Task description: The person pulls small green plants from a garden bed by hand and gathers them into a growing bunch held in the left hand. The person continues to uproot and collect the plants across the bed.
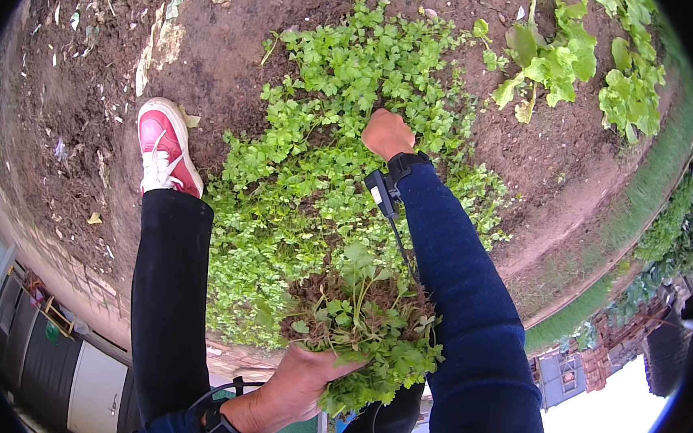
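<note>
A thick bunch of uprooted leafy herb plants [368, 322], probably celery or parsley, is gripped in my left hand [288, 380] near my body. Its brown, soil-covered roots point away from me and the green leaves hang toward me. Farther out, my right hand [388, 133] reaches down into the patch of the same low herbs [351, 76]. Its fingers are curled and sunk among the leaves, so whether they hold a stem is hidden. A black device [383, 194] is strapped at my right wrist.
My red shoe [166, 141] stands on bare soil left of the patch. Lettuce plants [554, 59] grow at the upper right. Dry leaf scraps [158, 49] lie on the soil. A grass strip [639, 215] curves along the right, and a white door [96, 389] shows at lower left.
</note>
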Action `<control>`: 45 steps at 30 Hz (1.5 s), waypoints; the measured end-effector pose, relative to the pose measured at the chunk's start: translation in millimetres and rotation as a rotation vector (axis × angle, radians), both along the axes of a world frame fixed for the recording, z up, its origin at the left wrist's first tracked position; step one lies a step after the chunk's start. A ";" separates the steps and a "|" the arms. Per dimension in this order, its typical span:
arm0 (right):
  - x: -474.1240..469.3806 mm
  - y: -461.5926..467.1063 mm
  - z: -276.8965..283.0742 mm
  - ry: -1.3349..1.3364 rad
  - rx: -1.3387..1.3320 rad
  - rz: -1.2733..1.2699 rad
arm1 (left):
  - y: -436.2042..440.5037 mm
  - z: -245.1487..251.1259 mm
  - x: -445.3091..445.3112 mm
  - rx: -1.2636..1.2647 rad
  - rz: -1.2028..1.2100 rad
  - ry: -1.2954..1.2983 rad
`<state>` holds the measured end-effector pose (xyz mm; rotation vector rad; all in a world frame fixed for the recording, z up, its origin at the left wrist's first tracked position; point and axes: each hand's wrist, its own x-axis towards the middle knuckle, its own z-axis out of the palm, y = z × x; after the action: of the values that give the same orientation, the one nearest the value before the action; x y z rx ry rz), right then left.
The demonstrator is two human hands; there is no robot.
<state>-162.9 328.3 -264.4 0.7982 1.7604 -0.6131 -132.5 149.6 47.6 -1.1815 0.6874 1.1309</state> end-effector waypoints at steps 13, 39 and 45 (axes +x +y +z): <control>30.7 59.2 19.1 0.268 -0.259 0.123 | -1.2 2.3 6.8 0.096 0.043 0.132; 21.7 -2.8 -41.5 0.024 -0.081 0.052 | -3.8 -1.3 -2.1 0.020 -0.048 0.075; 36.0 39.4 -19.9 0.079 -0.246 -0.242 | 1.7 0.2 -3.2 -0.039 0.071 -0.043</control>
<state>-127.0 367.7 -284.3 0.8292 1.6304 -1.0140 -135.7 151.3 47.7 -1.2688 0.6413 1.1524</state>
